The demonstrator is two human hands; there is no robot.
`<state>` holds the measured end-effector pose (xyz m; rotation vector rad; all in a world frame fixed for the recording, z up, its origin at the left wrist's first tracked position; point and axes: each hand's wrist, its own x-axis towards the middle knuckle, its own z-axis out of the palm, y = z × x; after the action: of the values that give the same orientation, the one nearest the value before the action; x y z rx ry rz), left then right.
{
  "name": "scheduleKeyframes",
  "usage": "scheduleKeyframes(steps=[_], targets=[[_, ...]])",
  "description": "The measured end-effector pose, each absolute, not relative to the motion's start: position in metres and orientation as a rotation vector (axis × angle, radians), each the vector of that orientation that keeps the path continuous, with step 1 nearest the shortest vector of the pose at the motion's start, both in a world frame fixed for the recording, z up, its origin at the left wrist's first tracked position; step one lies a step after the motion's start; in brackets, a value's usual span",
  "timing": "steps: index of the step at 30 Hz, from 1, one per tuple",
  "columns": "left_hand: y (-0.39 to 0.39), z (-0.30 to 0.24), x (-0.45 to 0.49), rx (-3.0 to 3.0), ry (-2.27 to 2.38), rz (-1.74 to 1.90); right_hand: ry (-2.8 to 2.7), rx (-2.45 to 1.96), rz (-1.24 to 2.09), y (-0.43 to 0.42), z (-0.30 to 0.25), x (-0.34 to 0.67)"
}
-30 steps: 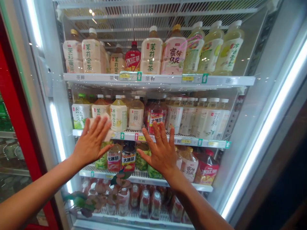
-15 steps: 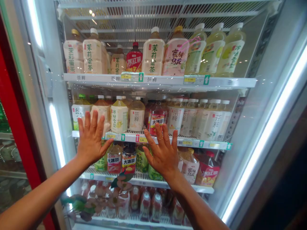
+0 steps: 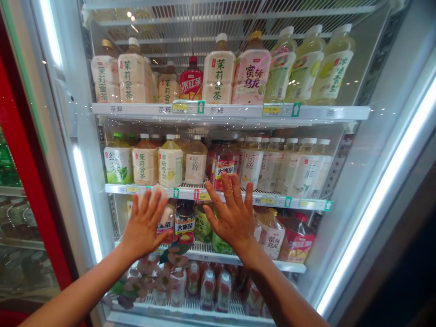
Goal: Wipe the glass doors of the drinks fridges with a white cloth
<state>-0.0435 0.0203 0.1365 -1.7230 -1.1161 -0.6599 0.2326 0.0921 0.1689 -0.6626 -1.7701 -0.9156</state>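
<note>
Both of my hands are raised, palms forward, before the glass front of a lit drinks cooler. My left hand [image 3: 145, 222] is at lower left with its fingers spread, over the bottles of the third shelf. A pale, blurred patch shows behind its fingertips; I cannot tell what it is. My right hand [image 3: 231, 213] is flat and spread too, its fingertips in front of a red-labelled tea bottle [image 3: 225, 165] on the second shelf. Neither hand visibly grips anything. Whether the palms touch the glass is hidden.
Several rows of bottled tea stand on white wire shelves, with price tags along the shelf edge [image 3: 231, 110]. Light strips [image 3: 378, 195] run down both sides. A red frame [image 3: 30, 195] of another cooler is at left. Leaf-like shapes [image 3: 173, 254] overlap the lower shelves.
My left hand has moved down and to the right, uncovering bottles on the second shelf. My right hand stays in nearly the same place.
</note>
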Motion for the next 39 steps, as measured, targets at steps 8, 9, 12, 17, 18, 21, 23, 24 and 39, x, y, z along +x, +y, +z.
scheduleKeyframes(steps=[8, 9, 12, 17, 18, 21, 23, 24, 39], targets=[[0.021, 0.158, -0.046, -1.637, -1.212, -0.721, -1.764, -0.686, -0.929, 0.092, 0.168, 0.234], [0.024, 0.161, -0.041, -1.614, -1.217, -0.758, -1.764, -0.687, -0.930, 0.092, 0.168, 0.233], [0.026, 0.133, -0.028, -1.761, -1.043, -0.583, -1.760, -0.680, -0.941, 0.093, 0.169, 0.233], [0.017, 0.113, -0.024, -1.969, -0.842, -0.297, -1.762, -0.681, -0.939, 0.093, 0.169, 0.235], [0.019, 0.126, -0.023, -1.938, -0.931, -0.368, -1.763, -0.684, -0.934, 0.093, 0.169, 0.235], [0.031, 0.154, -0.014, -1.760, -1.173, -0.671, -1.786, -0.718, -0.907, 0.093, 0.169, 0.236], [0.033, 0.142, -0.008, -1.771, -1.139, -0.659, -1.806, -0.744, -0.891, 0.093, 0.168, 0.236], [0.032, 0.128, -0.007, -1.824, -1.071, -0.579, -1.813, -0.754, -0.888, 0.093, 0.168, 0.236], [0.009, 0.105, -0.058, -1.906, -1.018, -0.506, -1.802, -0.739, -0.922, 0.093, 0.168, 0.237]])
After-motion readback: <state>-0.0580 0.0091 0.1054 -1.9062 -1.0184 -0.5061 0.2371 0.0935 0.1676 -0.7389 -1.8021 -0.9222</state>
